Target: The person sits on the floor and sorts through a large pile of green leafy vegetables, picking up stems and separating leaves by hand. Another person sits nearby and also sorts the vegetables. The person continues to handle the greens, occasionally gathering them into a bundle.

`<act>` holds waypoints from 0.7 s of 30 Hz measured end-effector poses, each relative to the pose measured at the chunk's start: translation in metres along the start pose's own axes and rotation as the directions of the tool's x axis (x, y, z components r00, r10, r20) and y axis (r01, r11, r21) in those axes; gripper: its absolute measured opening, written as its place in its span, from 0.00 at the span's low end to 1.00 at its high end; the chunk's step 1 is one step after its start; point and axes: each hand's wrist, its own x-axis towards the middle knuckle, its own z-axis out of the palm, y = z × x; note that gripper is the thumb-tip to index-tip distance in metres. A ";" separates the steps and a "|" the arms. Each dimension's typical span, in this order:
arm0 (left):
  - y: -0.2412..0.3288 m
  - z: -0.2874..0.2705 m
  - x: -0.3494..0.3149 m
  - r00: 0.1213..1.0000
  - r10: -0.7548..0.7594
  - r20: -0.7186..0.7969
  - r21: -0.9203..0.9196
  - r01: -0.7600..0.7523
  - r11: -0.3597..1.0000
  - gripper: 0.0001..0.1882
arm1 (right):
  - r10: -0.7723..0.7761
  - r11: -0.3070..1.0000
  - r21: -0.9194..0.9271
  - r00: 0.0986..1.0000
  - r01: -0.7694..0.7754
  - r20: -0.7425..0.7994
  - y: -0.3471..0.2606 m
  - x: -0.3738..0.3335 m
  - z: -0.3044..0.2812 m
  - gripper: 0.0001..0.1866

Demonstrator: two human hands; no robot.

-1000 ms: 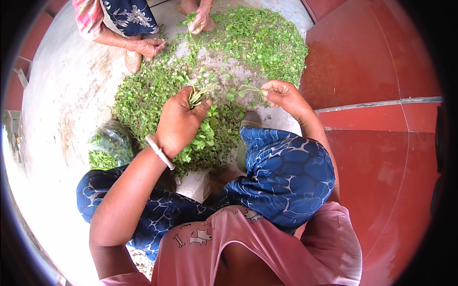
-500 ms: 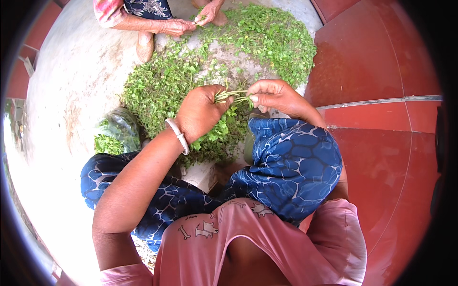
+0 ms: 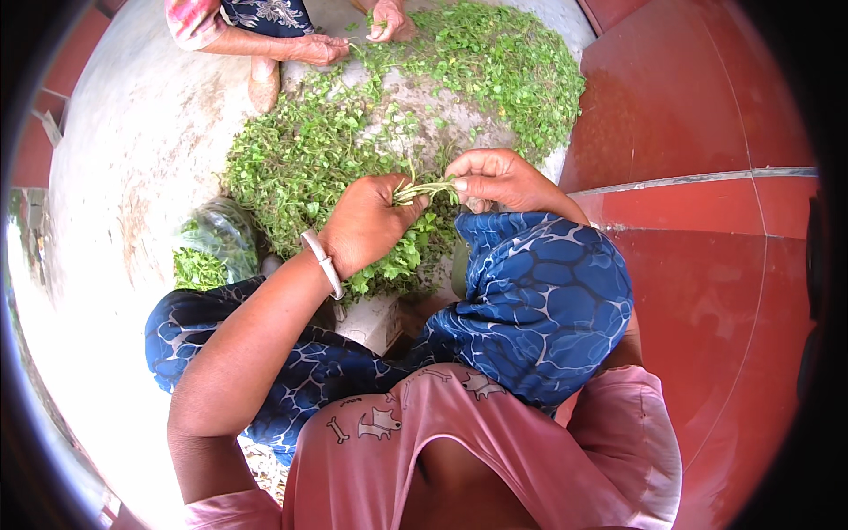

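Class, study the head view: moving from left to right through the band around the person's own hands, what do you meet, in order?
A clear plastic bag of greens, left hand, pale green stems, right hand, red tiles.

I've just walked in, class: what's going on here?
The left hand holds a small bunch of stems while the right hand pinches their ends. Loose greens cover part of the floor. A bag with greens sits by the left knee. Opposite, a co-worker's hands are among greens too.
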 end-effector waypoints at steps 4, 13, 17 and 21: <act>-0.009 0.004 0.000 0.993 -0.105 0.049 -0.229 0.113 0.967 0.11 | -0.020 0.999 0.044 0.999 0.022 -0.051 0.004 0.000 0.004 0.11; -0.008 0.007 0.002 0.994 -0.107 0.032 -0.278 0.112 0.954 0.10 | 0.016 0.999 0.031 1.000 -0.016 0.000 -0.001 -0.002 0.003 0.09; -0.006 0.010 0.005 0.993 -0.117 0.014 -0.302 0.116 0.946 0.09 | -0.058 0.998 -0.006 0.998 0.058 0.035 0.002 0.002 0.004 0.08; -0.004 0.015 0.009 0.987 -0.163 -0.012 -0.177 0.159 0.971 0.08 | -0.094 0.996 0.010 0.991 0.093 0.094 0.002 0.001 0.005 0.07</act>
